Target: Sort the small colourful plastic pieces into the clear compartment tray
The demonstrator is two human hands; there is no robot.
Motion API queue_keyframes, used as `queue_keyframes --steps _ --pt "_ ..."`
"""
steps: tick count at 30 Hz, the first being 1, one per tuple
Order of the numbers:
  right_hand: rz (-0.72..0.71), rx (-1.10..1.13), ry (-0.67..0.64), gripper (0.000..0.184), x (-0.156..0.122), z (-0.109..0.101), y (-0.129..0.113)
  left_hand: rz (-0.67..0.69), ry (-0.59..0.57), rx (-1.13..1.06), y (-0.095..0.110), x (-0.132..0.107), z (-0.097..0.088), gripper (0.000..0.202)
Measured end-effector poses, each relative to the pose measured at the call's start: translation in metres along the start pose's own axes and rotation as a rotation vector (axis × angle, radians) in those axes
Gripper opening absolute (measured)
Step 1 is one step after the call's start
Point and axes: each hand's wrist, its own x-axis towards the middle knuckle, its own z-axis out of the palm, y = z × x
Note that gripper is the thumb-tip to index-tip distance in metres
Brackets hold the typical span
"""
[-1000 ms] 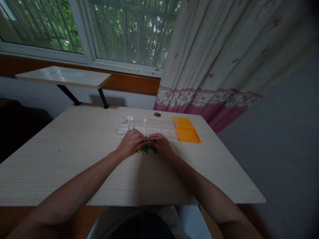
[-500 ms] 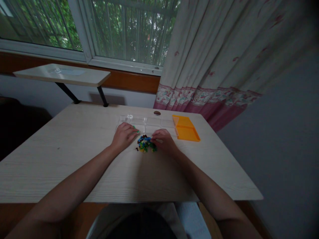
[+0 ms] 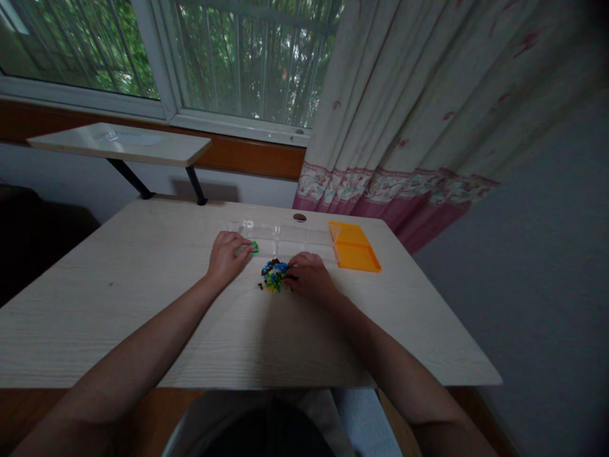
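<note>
My left hand (image 3: 228,257) was bent, with its fingertips right at some bright green bits (image 3: 255,247). I could not tell if it had a grip on them or just touched them. My right hand (image 3: 310,274) was curled over the near right side of a little heap of small toy pieces (image 3: 273,273). I could not tell if its fingers had picked one up. The heap was between my two hands, nearer to the right one, and it was blue, green, yellow and brown. One dark piece (image 3: 260,286) lay just left of it. A clear box (image 3: 292,249) with little rooms in it was just past my hands. An orange lid (image 3: 356,249) lay beyond my right hand, off to its right. All of it was on the pale worktop (image 3: 214,343).
</note>
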Motion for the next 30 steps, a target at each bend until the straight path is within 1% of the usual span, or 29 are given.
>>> queue_keyframes --steps 4,8,15,20,26,28,30 --pt "0.009 -0.002 0.009 0.011 0.0 0.003 -0.002 -0.006 -0.01 0.003 0.001 0.0 -0.001 0.021" --pt "0.028 0.07 0.045 0.01 0.0 0.007 0.001 -0.012 -0.023 0.03 0.002 0.001 -0.002 0.021" --pt "0.032 0.165 0.122 0.008 0.002 0.009 0.004 -0.005 0.045 0.07 -0.009 0.001 0.005 0.021" --pt "0.062 0.205 0.183 0.008 0.002 0.011 0.004 0.001 0.044 0.092 -0.012 0.0 0.009 0.025" --pt "0.126 0.338 0.317 0.004 0.006 0.019 0.011 -0.009 0.03 0.088 -0.005 0.001 0.004 0.027" --pt "0.143 0.416 0.36 0.011 0.007 0.018 0.011 0.031 0.022 0.061 0.002 0.001 0.0 0.026" --pt "0.156 0.497 0.384 0.016 0.007 0.016 0.01 0.109 -0.019 0.018 0.013 0.0 -0.002 0.025"
